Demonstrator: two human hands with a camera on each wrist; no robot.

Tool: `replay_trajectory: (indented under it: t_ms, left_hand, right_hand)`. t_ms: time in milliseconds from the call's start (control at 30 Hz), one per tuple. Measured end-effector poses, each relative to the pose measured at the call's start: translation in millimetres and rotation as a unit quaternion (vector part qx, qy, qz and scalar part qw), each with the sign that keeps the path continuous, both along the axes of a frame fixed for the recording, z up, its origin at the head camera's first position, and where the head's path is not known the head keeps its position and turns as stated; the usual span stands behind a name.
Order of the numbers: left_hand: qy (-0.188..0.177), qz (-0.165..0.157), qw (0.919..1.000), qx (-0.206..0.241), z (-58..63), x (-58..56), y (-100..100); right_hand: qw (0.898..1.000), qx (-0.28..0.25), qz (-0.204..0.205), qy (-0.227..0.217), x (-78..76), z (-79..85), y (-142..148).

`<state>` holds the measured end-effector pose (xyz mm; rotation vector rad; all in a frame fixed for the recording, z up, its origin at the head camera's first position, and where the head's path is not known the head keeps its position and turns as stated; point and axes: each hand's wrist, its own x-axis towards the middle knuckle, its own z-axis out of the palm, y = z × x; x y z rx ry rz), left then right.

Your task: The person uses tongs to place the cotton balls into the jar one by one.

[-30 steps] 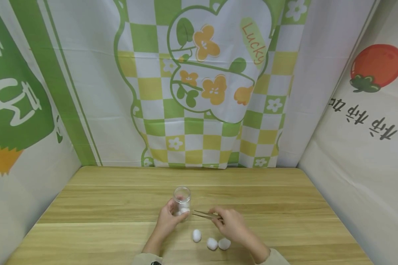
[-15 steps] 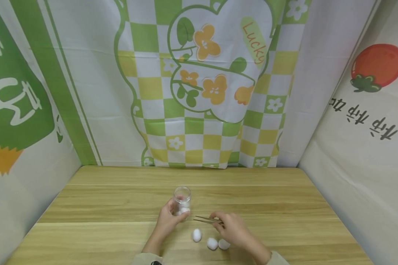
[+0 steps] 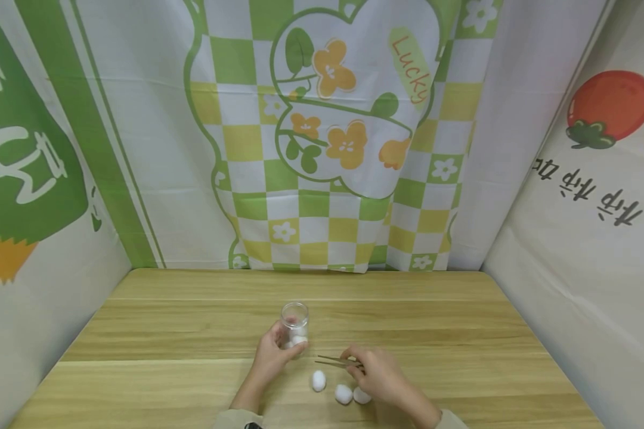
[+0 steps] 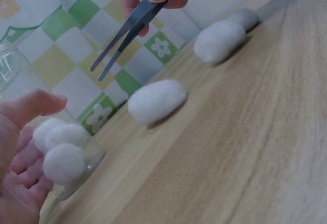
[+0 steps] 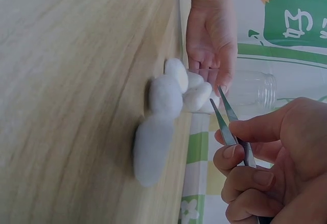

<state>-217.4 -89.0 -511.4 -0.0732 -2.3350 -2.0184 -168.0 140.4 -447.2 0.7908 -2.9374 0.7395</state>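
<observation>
My left hand (image 3: 272, 356) grips a clear jar (image 3: 295, 316) standing upright on the wooden table, thumb and fingers round its lower part. Several white cotton balls (image 4: 64, 163) lie at the bottom of the jar, which has no lid on. In my right hand (image 3: 378, 372) I pinch metal tweezers (image 5: 230, 124) between thumb and fingers. Their tips are apart with nothing between them, pointing left above the table. Close below is one loose cotton ball (image 3: 319, 381). Two more, a middle cotton ball (image 3: 343, 394) and a right cotton ball (image 3: 362, 395), lie side by side near my right hand.
The wooden table (image 3: 193, 322) reaches back to a checked green and yellow curtain (image 3: 311, 232). Printed cloth walls stand on the left and on the right (image 3: 563, 250).
My right hand and the tweezers have moved down toward the near side and slightly right, away from the jar. My left hand and the jar have stayed in place.
</observation>
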Motion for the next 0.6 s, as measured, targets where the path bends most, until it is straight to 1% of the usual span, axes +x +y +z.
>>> replay_trajectory:
  t_ms: [167,367,533,600]
  left_hand:
    - [-0.001,0.003,1.0000,0.000,0.3,0.7,0.3]
    - [0.002,0.004,1.0000,-0.002,0.8,1.8,0.6]
    - [0.004,0.011,0.9999,-0.004,2.4,2.0,1.8]
    - [0.004,0.012,0.9999,-0.001,2.9,2.2,2.1]
  right_hand:
    - [1.000,0.005,-0.001,0.000,0.4,-1.9,0.0]
    - [1.000,0.007,-0.004,-0.014,1.3,-5.5,0.5]
    - [1.000,0.019,-0.001,0.002,2.2,-9.1,1.1]
    - [1.000,0.025,0.000,0.016,2.4,-10.5,0.8]
